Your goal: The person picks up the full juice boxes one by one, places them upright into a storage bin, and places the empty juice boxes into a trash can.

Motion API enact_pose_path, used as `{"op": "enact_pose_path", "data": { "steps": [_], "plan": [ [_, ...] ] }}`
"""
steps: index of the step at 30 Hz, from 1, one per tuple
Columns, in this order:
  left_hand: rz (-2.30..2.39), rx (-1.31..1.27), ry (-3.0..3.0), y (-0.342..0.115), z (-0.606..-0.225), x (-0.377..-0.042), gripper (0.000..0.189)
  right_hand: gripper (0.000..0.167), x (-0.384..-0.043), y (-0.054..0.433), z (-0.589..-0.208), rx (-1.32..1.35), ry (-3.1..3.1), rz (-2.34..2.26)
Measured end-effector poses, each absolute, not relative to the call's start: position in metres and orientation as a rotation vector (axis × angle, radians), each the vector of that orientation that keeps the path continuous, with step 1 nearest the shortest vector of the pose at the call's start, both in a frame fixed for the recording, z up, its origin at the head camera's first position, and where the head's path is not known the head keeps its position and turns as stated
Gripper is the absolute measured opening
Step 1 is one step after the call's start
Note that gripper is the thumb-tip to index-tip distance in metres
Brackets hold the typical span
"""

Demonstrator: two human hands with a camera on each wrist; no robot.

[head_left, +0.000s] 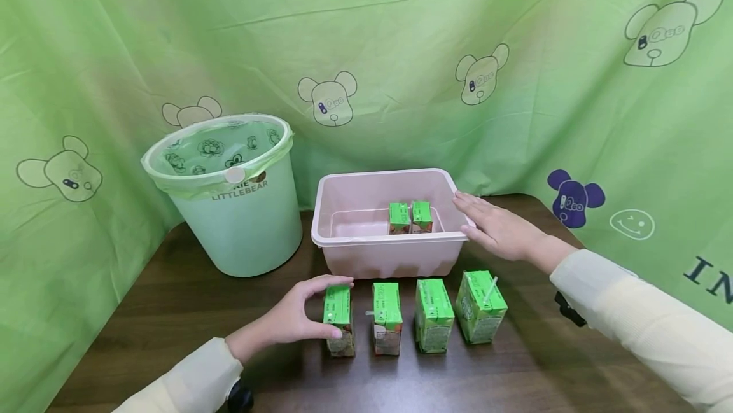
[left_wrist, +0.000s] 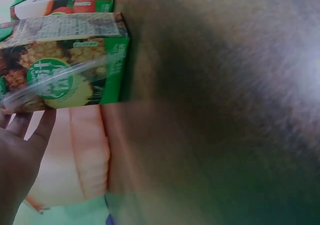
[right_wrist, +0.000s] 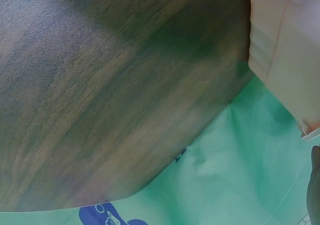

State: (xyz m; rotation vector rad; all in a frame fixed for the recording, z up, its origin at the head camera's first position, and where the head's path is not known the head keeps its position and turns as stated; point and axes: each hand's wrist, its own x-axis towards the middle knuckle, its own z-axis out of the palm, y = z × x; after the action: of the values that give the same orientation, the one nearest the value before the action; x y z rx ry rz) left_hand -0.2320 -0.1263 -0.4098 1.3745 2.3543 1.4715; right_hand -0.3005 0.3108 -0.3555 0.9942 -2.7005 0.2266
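My left hand (head_left: 289,314) spans the leftmost juice box (head_left: 338,311), its thumb on the near side and fingers at the far top edge. In the left wrist view this juice box (left_wrist: 75,65) shows pineapple pictures and a straw across its side. Beside it stand a second juice box (head_left: 387,317), a third juice box (head_left: 434,314) and, furthest right, a fourth juice box (head_left: 481,307) with a straw on top. Against the right rim of the pink bin (head_left: 395,260) rests my right hand (head_left: 501,231), fingers extended. Two more green-topped boxes (head_left: 399,217) stand inside that bin.
A mint-green trash can (head_left: 258,228) with a patterned liner stands at the back left, close to the pink bin. A green curtain (head_left: 395,31) hangs behind the dark wooden table (head_left: 269,381).
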Motion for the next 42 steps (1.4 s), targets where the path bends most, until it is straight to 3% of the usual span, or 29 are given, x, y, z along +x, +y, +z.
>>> {"op": "enact_pose_path", "data": {
  "steps": [24, 42],
  "plan": [
    [1.533, 1.296, 2.501, -0.116, -0.423, -0.223, 0.065, 0.058, -0.298, 0.309, -0.357, 0.983, -2.682, 0.253],
    [1.499, 1.43, 2.545, -0.121, -0.413, -0.228, 0.066, 0.058, -0.3, 0.31, -0.357, 0.993, -2.676, 0.235]
  ]
}}
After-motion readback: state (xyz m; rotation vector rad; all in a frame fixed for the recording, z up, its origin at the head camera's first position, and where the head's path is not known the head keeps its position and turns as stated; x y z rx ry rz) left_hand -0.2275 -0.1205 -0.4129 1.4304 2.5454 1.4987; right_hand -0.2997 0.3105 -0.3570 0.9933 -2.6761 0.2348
